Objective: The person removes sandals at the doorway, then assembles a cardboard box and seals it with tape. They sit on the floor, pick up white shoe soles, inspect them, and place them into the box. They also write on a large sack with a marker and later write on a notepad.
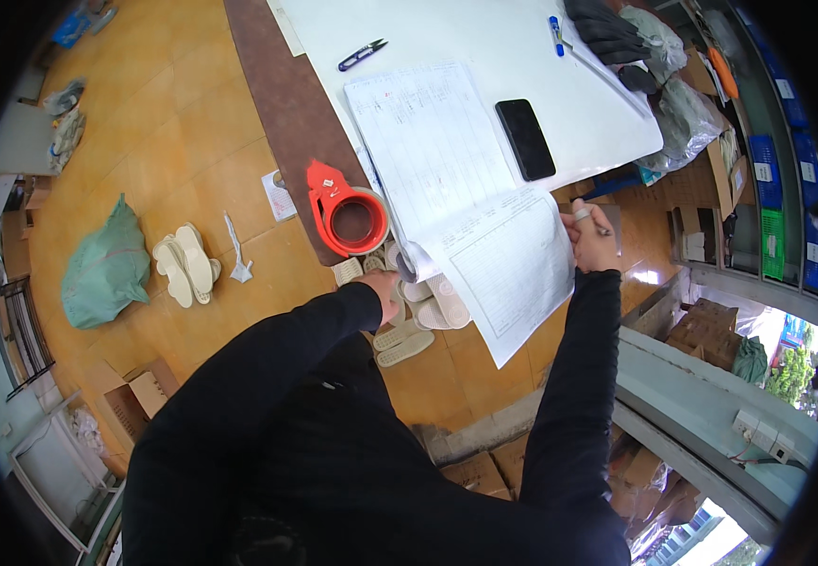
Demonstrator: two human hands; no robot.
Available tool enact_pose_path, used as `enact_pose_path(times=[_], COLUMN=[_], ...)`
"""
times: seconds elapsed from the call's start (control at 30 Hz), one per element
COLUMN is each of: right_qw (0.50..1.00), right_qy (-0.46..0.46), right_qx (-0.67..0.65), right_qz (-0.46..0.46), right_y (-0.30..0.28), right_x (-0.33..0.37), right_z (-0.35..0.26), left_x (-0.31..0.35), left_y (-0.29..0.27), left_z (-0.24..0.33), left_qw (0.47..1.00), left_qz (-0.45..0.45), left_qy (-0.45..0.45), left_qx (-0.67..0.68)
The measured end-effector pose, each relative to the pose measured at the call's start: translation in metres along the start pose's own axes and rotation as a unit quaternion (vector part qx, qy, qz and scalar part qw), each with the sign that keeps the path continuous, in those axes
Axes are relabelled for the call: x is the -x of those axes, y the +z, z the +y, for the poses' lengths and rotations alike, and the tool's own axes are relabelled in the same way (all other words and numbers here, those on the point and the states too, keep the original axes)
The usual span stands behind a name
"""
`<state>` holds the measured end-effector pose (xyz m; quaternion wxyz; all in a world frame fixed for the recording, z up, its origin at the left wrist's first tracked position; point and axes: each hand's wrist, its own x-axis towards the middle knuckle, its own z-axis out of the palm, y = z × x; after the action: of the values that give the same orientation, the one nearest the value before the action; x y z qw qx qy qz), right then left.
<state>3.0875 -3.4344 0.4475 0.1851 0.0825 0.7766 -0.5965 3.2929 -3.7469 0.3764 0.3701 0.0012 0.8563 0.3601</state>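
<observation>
A stack of written paper sheets (433, 141) lies on the white tabletop, and its lower page (513, 269) hangs past the near edge. My left hand (383, 291) is at the curled lower-left corner of the sheets, with its fingertips hidden. Beside the page's right edge, my right hand (596, 241) is closed; a small dark tip shows at its fingers, but what it belongs to is unclear. A red tape dispenser (350, 219) sits left of the papers. To their right lies a black phone (525, 140).
Thread snips (362, 55), a blue marker (556, 36) and dark gloves (607, 33) lie on the table. Pale shoe soles (439, 304) are piled below its edge, with more soles (185, 264) and a green sack (107, 269) on the floor. Shelves with blue bins (766, 170) stand right.
</observation>
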Motion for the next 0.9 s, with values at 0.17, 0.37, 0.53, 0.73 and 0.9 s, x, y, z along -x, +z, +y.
enact_pose_path(times=[0.17,0.37,0.53,0.73,0.9], right_qw=[0.988,0.976,0.961,0.948,0.874], right_qy=[-0.058,-0.032,-0.044,-0.267,-0.387], right_qx=[0.128,-0.031,-0.061,0.112,0.288], right_qz=[0.062,0.214,0.266,0.134,-0.049], right_y=[0.004,-0.039,-0.049,0.042,0.154], right_x=[0.023,0.063,0.074,0.061,0.012], right_z=[0.025,0.011,-0.005,-0.014,-0.027], left_x=[0.001,0.018,-0.010,-0.034,-0.002], left_y=[0.023,-0.023,-0.064,-0.132,-0.156], left_z=[0.009,0.041,0.040,0.037,0.038], left_qw=[0.985,0.894,0.901,0.956,0.979], left_qz=[-0.048,-0.167,0.102,0.202,0.179], left_qy=[0.068,0.129,0.216,-0.016,0.059], left_qx=[0.149,0.395,0.363,0.212,-0.077])
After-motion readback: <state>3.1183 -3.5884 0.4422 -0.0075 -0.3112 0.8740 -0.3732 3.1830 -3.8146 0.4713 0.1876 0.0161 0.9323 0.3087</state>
